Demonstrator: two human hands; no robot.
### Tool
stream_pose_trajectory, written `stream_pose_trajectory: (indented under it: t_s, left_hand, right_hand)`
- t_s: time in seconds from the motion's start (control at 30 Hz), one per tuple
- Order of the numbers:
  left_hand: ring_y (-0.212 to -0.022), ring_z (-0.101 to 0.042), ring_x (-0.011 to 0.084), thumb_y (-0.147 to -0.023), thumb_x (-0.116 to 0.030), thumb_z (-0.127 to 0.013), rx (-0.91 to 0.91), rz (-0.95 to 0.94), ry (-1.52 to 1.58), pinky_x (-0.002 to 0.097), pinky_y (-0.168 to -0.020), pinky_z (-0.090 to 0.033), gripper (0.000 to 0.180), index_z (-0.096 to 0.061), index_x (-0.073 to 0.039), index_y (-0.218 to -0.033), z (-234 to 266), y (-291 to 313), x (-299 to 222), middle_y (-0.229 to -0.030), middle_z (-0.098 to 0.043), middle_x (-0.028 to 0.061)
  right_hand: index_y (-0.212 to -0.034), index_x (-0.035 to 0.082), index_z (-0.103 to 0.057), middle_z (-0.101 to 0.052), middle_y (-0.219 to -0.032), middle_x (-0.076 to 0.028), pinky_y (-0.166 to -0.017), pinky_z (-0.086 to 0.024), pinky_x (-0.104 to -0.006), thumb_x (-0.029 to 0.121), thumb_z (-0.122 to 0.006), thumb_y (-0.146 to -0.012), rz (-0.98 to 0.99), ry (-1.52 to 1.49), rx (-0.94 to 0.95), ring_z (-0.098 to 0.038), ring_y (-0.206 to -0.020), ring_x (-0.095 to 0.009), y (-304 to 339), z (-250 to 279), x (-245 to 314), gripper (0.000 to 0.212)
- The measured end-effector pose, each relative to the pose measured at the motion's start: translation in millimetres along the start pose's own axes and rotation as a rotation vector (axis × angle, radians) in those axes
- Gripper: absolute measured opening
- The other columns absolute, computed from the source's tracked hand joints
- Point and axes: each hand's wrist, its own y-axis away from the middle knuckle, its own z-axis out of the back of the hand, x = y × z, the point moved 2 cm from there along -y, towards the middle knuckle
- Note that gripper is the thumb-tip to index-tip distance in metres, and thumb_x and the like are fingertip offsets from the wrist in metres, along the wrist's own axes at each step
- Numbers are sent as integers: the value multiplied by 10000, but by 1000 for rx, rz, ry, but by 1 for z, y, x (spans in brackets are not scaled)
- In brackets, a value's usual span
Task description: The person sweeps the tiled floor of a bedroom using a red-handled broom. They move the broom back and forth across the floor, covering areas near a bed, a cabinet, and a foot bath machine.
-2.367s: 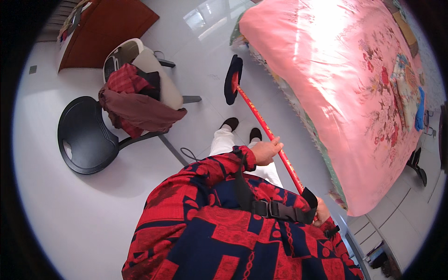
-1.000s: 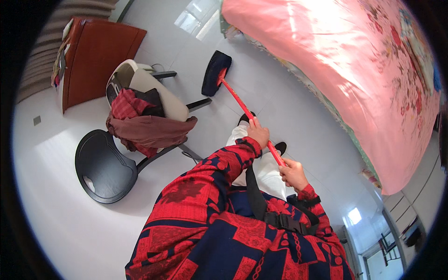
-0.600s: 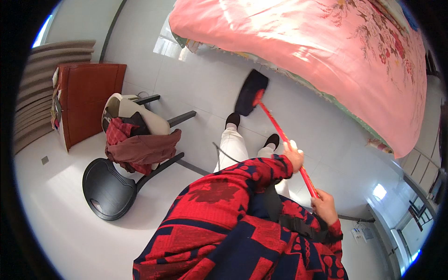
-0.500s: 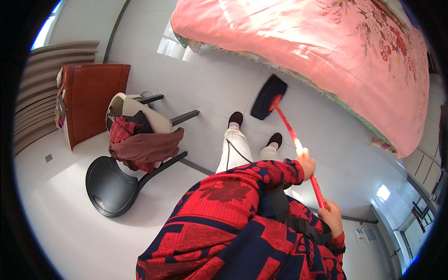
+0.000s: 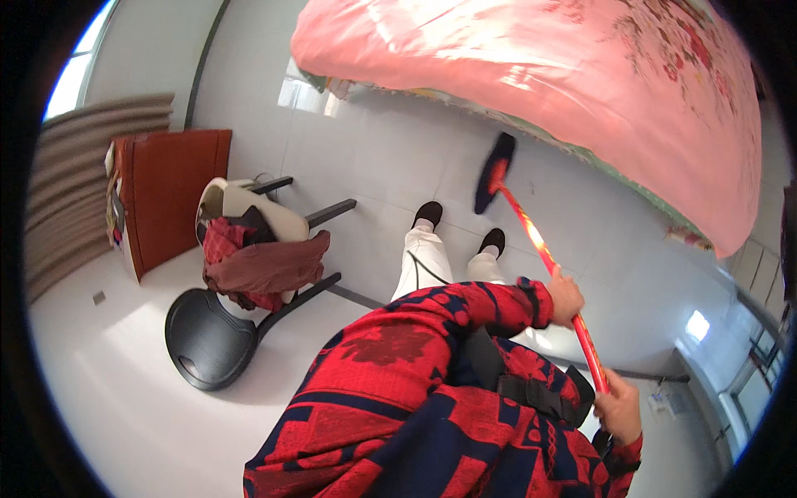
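I hold a broom with a long red handle [image 5: 526,226] in both hands. Its dark head [image 5: 496,170] rests on the pale tiled floor beside the bed's edge, just ahead of my black shoes [image 5: 427,214]. My left hand [image 5: 565,298], in a red patterned sleeve, grips the handle about halfway along. My right hand [image 5: 619,407] grips it near the upper end, close to my body at the lower right.
A bed with a pink flowered cover [image 5: 598,83] fills the upper right. At the left, a black chair [image 5: 203,340] carries heaped red and brown clothes [image 5: 261,266], with a brown wooden cabinet [image 5: 170,195] behind it. The floor [image 5: 374,158] is glossy white tile.
The broom head has swung from the chair side over to the right, toward the bed's edge. My hands kept their grip, and the view has turned so the chair sits further left.
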Motion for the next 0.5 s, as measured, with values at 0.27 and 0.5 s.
stream_pose_trajectory:
  t_s: [0.27,0.5]
  left_hand:
    - [-856,-635,308,-750,-327,-653,61,244,-202,566,-789,-442,207,-685,-129,-806,-8,63,147,-841,-662,93]
    - [-917,-611,322,-721,-364,-735,33,626,-307,480,-731,-501,304,-639,-100,-836,33,145,285,-929,-622,118]
  right_hand:
    - [-1157,83,-606,-466,-617,36,-434,-346,-230,130,-525,-831,185,-122,377,-418,-493,-49,-131,-58,19,339]
    - [-1040,39,-614,-576,-743,-180,-649,-458,-364,135,-527,-778,696,57,226,-556,-666,-273,-240,-182,99,292]
